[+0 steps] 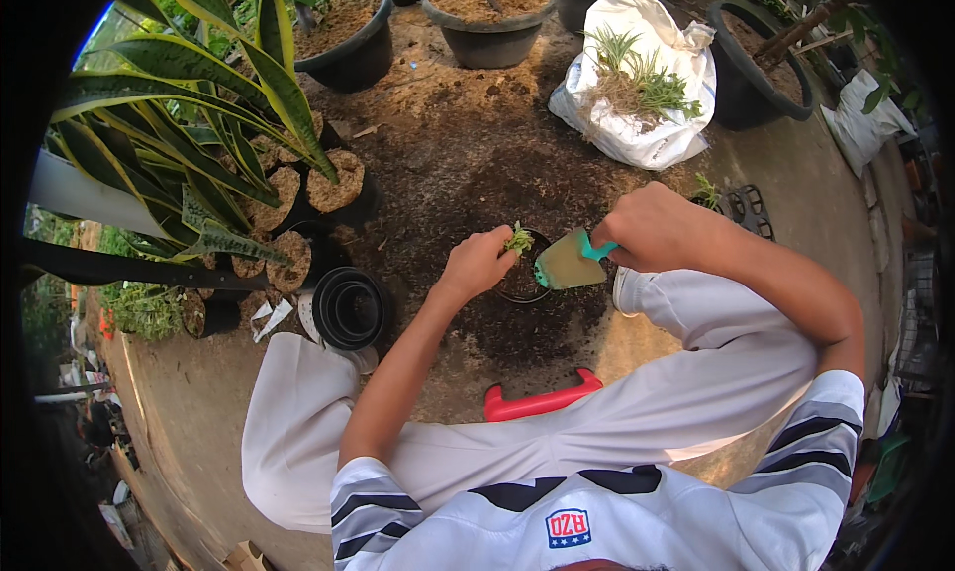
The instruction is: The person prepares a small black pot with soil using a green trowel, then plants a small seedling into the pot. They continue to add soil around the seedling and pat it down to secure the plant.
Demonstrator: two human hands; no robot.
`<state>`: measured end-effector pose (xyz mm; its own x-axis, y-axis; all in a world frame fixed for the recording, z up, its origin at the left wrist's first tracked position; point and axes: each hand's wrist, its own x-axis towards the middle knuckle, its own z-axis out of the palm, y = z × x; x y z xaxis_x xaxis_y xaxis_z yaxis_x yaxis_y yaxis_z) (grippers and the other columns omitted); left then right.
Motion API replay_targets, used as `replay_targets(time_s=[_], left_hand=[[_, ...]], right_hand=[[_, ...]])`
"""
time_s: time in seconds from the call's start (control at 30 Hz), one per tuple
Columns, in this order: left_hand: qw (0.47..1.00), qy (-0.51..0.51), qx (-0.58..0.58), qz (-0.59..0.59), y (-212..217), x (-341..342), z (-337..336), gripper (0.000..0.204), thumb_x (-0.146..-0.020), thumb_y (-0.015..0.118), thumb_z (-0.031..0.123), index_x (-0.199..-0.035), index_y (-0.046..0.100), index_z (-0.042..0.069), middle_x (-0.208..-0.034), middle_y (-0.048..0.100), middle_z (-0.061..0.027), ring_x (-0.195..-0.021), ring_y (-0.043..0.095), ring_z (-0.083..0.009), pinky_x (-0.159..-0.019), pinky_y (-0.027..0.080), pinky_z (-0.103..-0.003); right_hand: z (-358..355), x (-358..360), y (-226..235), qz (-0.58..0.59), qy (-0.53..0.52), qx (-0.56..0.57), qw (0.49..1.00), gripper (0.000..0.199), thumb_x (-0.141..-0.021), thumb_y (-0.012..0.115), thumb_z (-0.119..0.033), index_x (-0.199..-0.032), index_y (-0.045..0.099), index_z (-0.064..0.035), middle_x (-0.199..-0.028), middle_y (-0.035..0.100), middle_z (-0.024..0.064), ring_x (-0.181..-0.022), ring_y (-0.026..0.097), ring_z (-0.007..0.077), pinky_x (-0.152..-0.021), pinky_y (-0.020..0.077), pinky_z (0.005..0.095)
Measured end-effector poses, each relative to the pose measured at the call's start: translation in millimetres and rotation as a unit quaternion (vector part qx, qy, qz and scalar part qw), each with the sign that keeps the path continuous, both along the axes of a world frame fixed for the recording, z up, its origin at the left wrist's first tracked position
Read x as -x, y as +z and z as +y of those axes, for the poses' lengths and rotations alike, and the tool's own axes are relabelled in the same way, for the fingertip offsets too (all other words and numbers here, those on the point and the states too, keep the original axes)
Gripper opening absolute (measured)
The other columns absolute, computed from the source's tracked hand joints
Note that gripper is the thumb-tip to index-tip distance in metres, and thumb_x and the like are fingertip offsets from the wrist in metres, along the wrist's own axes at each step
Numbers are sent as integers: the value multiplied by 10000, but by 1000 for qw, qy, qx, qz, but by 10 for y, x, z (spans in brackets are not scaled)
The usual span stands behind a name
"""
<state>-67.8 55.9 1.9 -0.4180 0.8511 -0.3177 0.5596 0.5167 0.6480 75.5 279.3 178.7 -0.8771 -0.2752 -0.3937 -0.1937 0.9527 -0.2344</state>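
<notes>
Between my legs stands a small black pot (529,290), set on dark loose soil (497,337). My left hand (477,264) is closed on a small green seedling (518,239) at the pot's left rim. My right hand (652,228) grips a hand trowel (571,261) with a teal handle and a dirty, soil-smeared blade. The blade is tilted over the pot's right side, its tip toward the seedling. The seedling's lower part and most of the pot's inside are hidden by my fingers and the blade.
Nested black pots (350,309) stand by my left knee, below potted snake plants (335,180). A white sack (637,143) with small plants sits ahead right, near large dark planters (487,39). A red handle-shaped object (542,400) lies before me; a black tray (748,211) is on the right.
</notes>
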Motion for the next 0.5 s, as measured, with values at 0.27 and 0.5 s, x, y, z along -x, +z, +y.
replay_targets(time_s=[0.27, 0.5], left_hand=[[1000, 7, -12, 8, 22, -38, 12, 236, -957, 653, 263, -1010, 553, 56, -884, 703, -162, -876, 693, -399, -734, 531, -527], [999, 19, -31, 8, 6, -39, -4, 229, -935, 664, 237, -993, 547, 48, -868, 699, -167, -869, 674, -414, -713, 500, -513]], right_hand=[[-258, 103, -194, -27, -3, -72, 997, 127, -729, 717, -137, -786, 742, -27, -734, 711, 188, -746, 735, 367, -651, 584, 455], [-175, 117, -16, -7, -30, 5, 1000, 155, -743, 735, -178, -861, 769, -83, -770, 727, 159, -779, 728, 366, -676, 582, 463]])
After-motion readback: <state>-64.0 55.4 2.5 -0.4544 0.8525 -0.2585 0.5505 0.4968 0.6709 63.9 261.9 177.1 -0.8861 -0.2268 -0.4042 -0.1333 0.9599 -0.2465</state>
